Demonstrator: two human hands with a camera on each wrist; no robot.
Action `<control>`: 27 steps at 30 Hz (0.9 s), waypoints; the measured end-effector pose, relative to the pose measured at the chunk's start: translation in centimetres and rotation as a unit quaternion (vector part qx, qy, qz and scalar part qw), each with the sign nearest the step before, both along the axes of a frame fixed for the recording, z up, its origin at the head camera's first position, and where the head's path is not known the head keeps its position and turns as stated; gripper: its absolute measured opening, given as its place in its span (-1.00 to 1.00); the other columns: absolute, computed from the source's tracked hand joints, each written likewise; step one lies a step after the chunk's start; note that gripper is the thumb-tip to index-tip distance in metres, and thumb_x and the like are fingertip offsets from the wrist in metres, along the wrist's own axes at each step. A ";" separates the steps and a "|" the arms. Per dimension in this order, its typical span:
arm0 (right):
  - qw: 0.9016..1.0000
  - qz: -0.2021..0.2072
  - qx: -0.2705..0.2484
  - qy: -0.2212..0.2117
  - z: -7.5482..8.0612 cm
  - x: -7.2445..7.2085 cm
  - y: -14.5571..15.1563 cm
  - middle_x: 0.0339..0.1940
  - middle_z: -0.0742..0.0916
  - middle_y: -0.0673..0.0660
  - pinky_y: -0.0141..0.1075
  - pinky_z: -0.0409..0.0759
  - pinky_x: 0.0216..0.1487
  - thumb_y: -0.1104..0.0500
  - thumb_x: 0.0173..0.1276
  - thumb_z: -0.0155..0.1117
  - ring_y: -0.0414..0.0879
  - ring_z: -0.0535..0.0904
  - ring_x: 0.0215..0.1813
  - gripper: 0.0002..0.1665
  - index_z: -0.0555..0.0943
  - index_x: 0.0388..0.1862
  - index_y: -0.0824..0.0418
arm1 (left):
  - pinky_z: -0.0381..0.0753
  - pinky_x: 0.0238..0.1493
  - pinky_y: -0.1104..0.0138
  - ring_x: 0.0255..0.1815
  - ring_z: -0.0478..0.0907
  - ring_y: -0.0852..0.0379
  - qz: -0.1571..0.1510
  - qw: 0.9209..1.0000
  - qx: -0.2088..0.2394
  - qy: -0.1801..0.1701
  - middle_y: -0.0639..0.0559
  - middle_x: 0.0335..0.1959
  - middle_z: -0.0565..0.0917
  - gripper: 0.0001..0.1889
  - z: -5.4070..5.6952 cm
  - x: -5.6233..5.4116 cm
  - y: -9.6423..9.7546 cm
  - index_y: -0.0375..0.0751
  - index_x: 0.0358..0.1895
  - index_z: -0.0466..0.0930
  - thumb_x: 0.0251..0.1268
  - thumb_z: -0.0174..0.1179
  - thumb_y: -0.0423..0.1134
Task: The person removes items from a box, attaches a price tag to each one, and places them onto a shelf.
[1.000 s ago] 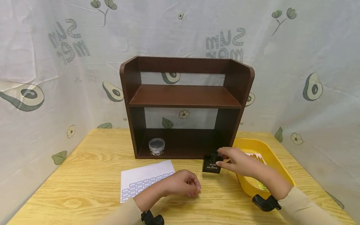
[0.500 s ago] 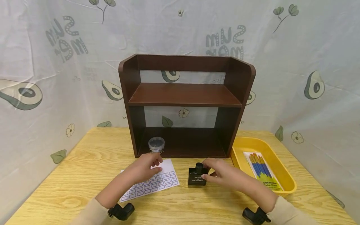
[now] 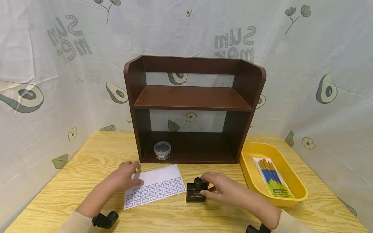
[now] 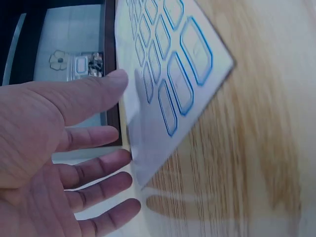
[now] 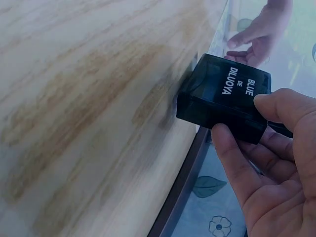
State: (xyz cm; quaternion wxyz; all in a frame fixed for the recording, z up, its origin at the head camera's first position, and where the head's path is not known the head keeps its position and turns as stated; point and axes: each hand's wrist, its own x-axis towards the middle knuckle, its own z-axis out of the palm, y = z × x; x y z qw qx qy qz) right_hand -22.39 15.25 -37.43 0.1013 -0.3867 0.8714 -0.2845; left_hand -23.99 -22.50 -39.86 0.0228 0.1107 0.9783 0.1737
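Note:
A black square perfume bottle (image 3: 194,194) with a round cap stands upright on the table, just right of the label sheet. My right hand (image 3: 221,187) pinches its right side between thumb and fingers, and white lettering shows on the bottle's face (image 5: 224,89) in the right wrist view. Over the left edge of the white sheet of blue-framed labels (image 3: 158,187) is my left hand (image 3: 124,178). In the left wrist view its fingers (image 4: 101,165) are spread and loosely extended, with nothing held; whether they touch the paper I cannot tell.
A dark brown two-tier shelf (image 3: 192,106) stands at the back. On its lower level, at the left, sits a clear lidded jar (image 3: 162,150). To the right is a yellow tray (image 3: 300,191) holding a pack of paintbrushes (image 3: 272,178). Patterned curtains surround the table.
My right hand has brought the bottle from the shelf's front right toward the table's front and leftward. My left hand has moved left across the label sheet. The brush pack is now uncovered.

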 end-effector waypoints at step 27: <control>0.999 0.001 -0.019 -0.027 -0.3 0.5 -0.3 -0.01 0.74 0.00 -0.53 0.71 -0.02 0.05 0.55 0.32 -0.16 0.74 0.08 -0.71 0.63 0.12 0.15 | 0.38 -0.25 0.27 -0.26 0.39 0.05 0.017 0.994 0.083 -0.069 -0.02 -0.37 0.50 -0.70 -0.5 -0.7 -1.8 -0.25 -0.27 0.53 0.14 0.54 -0.31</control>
